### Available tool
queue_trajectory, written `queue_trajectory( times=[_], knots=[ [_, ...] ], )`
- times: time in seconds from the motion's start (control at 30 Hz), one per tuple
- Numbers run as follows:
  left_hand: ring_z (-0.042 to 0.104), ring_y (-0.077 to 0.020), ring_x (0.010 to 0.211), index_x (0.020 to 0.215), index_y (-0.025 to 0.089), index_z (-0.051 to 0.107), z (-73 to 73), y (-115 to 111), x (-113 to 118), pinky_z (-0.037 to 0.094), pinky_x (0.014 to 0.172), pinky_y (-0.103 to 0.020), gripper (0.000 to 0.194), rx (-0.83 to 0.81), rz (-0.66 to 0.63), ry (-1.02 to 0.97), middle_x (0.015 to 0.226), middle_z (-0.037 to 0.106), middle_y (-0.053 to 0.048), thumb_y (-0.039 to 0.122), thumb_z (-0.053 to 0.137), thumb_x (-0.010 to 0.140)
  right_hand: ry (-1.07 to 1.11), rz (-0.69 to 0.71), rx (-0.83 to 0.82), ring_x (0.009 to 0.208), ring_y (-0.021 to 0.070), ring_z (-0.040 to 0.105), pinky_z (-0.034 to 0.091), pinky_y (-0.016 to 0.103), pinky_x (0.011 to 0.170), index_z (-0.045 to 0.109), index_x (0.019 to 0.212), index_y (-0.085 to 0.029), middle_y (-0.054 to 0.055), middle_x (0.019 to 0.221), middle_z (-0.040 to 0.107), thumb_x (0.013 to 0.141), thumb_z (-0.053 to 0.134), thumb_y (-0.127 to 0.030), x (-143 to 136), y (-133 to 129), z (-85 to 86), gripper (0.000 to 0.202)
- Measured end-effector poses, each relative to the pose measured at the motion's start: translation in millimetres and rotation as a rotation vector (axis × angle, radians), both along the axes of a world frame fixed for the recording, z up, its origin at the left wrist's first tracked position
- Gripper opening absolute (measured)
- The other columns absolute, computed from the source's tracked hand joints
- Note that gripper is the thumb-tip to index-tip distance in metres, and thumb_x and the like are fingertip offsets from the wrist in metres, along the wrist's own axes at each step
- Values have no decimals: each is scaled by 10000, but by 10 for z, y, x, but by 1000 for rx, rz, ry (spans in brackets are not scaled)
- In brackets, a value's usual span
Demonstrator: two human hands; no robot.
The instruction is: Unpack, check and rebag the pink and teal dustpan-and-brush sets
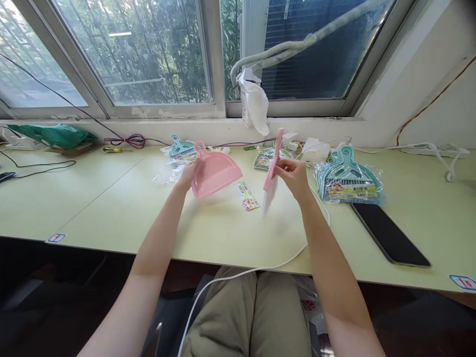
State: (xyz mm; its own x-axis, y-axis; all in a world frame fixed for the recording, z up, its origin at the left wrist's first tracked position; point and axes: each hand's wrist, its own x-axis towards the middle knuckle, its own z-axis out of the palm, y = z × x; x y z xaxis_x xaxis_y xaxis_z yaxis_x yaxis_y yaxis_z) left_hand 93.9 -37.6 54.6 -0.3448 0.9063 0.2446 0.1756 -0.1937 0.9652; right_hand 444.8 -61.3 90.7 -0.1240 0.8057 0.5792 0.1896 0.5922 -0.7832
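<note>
My left hand (189,173) grips a pink dustpan (215,172) by its left side, holding it tilted above the table. In my right hand (292,173) is a small pink hand brush (275,161), seen edge-on, its pale bristles pointing down and blurred. The two pieces are apart. Between them on the table lie printed label cards (246,195). Behind the dustpan sits a teal dustpan set (181,148) with clear plastic wrap beside it. Another wrapped set (265,157) lies partly behind the brush. To the right is a stack of bagged teal dustpan sets (348,178).
A black phone or tablet (388,233) lies at the right. A white cable (256,269) runs across the front edge and over my lap. At the far left are a green bag (54,135) and a coiled cable (136,141). Windows rise behind the table.
</note>
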Motion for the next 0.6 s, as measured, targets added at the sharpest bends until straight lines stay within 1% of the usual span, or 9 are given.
queue_trajectory(
  times=[0.07,0.13,0.23,0.3,0.37,0.43,0.53,0.6],
  knots=[
    [590,-180,645,775,159,666,-59,-51,41,458,592,-298,486,-230,-176,10,728,654,-59,644,644,764,-280,-65,-44,609,145,542,378,279,579,684,621,-200,8,611,629,777,666,-505,57,-13,4,343],
    [619,-195,676,811,153,703,-89,-113,107,462,600,-296,514,-376,-267,99,782,696,-77,660,658,738,-593,-151,-95,683,178,603,380,284,618,732,656,-214,25,660,679,788,639,-521,56,-28,-19,347],
    [627,-202,709,819,154,724,-88,-174,182,446,607,-287,524,-440,-325,299,816,714,-77,665,652,729,-1020,-239,-152,806,232,661,391,296,669,785,746,-220,81,778,735,792,622,-528,-27,-36,-97,352],
    [618,-200,706,787,158,719,-84,-178,205,431,605,-285,511,-435,-345,408,797,706,-65,659,633,737,-1192,-239,-197,861,248,675,396,300,680,799,790,-200,120,851,749,803,610,-512,-85,-26,-156,364],
    [616,-201,707,766,163,713,-91,-160,213,432,617,-291,479,-427,-335,462,780,698,-53,633,623,742,-1249,-213,-247,897,247,679,399,296,682,805,831,-204,126,903,756,804,614,-515,-108,-3,-204,366],
    [618,-206,719,767,168,712,-109,-133,211,445,641,-300,436,-413,-307,470,765,693,-44,594,621,743,-1235,-194,-277,925,242,677,404,294,691,806,883,-236,106,943,761,815,596,-559,-96,27,-236,392],
    [613,-208,727,757,169,706,-138,-102,192,447,657,-303,395,-384,-270,480,721,674,-36,554,617,750,-1210,-202,-284,961,245,672,412,300,713,802,937,-263,94,990,761,842,544,-625,-61,61,-260,454],
    [607,-203,729,759,169,706,-151,-93,176,436,650,-295,393,-375,-284,507,725,672,-35,550,609,757,-1220,-202,-285,963,249,670,415,300,719,802,926,-252,102,990,759,826,561,-641,-64,66,-272,468]
  ],
)
